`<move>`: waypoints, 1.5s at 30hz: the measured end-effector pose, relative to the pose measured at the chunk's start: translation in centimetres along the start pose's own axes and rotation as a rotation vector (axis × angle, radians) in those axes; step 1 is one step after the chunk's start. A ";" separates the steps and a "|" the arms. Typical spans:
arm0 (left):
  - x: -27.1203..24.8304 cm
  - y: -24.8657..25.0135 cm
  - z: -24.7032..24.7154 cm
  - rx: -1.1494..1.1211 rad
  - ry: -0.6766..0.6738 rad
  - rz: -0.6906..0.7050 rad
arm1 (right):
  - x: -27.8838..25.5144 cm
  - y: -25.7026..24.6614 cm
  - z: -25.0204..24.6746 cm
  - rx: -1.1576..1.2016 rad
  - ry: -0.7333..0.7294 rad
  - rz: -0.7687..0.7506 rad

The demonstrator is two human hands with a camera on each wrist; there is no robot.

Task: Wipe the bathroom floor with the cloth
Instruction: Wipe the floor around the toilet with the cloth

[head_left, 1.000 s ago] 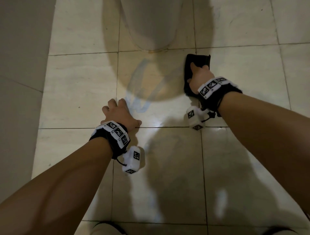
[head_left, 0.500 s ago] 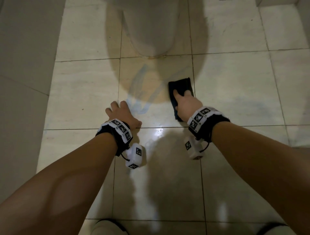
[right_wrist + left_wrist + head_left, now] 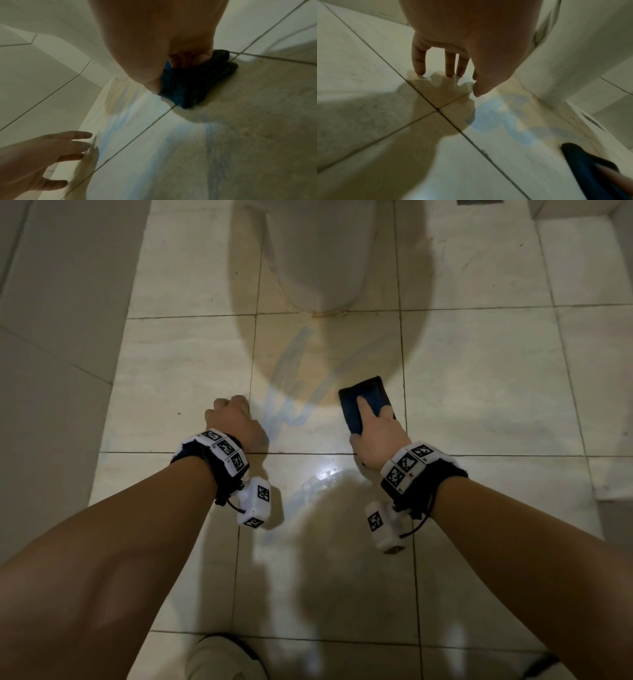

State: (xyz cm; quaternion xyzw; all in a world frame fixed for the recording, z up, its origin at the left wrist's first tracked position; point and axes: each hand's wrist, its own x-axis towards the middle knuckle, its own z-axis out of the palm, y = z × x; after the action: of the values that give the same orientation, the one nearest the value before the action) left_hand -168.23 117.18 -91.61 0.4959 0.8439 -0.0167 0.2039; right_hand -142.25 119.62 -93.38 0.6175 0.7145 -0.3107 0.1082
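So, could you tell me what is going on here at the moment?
A person is wiping the bathroom floor. The right hand presses a folded dark cloth flat on a tile in front of the toilet base. The left hand rests its fingertips on the floor, beside bluish streaks.

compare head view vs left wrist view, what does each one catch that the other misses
Only the head view shows both forearms, the tagged wristbands, the whole right hand pressing the cloth, and a bright glare spot on the floor. Only the left wrist view shows the left hand's fingertips planted straight on the tile. Both show the cloth, the bluish streak, the toilet base and the tile floor.
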 end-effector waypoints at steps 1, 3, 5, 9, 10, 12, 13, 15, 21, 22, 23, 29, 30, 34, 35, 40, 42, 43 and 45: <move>0.0 -0.1 -0.2 0.015 0.024 -0.009 | 0.1 -0.1 0.2 0.009 0.023 0.017; 0.2 -0.6 -0.3 0.033 0.056 -0.026 | 0.4 -0.2 0.4 -0.019 0.063 0.033; 0.5 -1.4 -0.4 0.007 0.089 -0.043 | 1.0 -0.2 0.4 -0.043 0.098 0.022; 2.4 -3.1 0.0 0.046 0.086 -0.050 | 3.1 0.9 -1.2 -0.044 0.182 -0.001; 3.0 -3.5 0.3 0.055 0.039 -0.069 | 3.7 1.2 -1.8 -0.038 0.196 0.010; 3.8 -4.0 1.0 0.083 -0.036 -0.094 | 5.0 1.6 -3.1 -0.019 0.220 0.047; 4.0 -4.1 1.4 0.096 -0.030 -0.093 | 5.6 1.8 -3.7 -0.009 0.235 0.069; 4.2 -4.3 1.9 0.098 0.006 -0.086 | 7.2 2.1 -4.9 -0.003 0.265 0.112; 4.6 -5.2 2.9 0.112 0.037 -0.094 | 11.3 3.1 -7.7 0.029 0.349 0.225; 4.7 -5.3 3.1 0.115 0.030 -0.096 | 11.7 3.2 -7.9 0.019 0.341 0.240; 4.8 -5.3 3.2 0.120 0.017 -0.097 | 11.9 3.1 -8.1 0.013 0.329 0.252; 5.2 -5.2 3.5 0.139 0.033 -0.093 | 12.3 2.5 -8.2 -0.086 0.258 0.259; 5.1 -5.2 3.6 0.144 0.037 -0.092 | 12.1 2.3 -8.1 -0.103 0.232 0.240; 5.0 -5.0 3.4 0.159 0.031 -0.091 | 10.7 -0.2 -7.3 -0.189 0.152 0.114; 5.0 -4.9 3.3 0.163 0.026 -0.088 | 10.2 -1.1 -6.8 -0.203 0.129 0.067; 4.8 -4.8 2.8 0.163 0.005 -0.069 | 6.9 -4.3 -3.5 -0.248 0.131 -0.168; 4.7 -4.7 2.5 0.189 -0.017 -0.059 | 5.6 -5.1 -2.3 -0.285 0.123 -0.230; 4.7 -4.7 2.4 0.202 -0.031 -0.055 | 5.0 -5.4 -1.9 -0.301 0.104 -0.255; 4.6 -4.4 2.1 0.223 -0.051 -0.043 | 4.2 -5.7 -1.5 -0.338 0.050 -0.306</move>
State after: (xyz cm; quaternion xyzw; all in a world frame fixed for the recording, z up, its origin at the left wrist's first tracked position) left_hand -173.26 118.29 -95.93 0.4969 0.8417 -0.1277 0.1685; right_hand -148.19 123.69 -92.71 0.4824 0.8443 -0.1839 0.1438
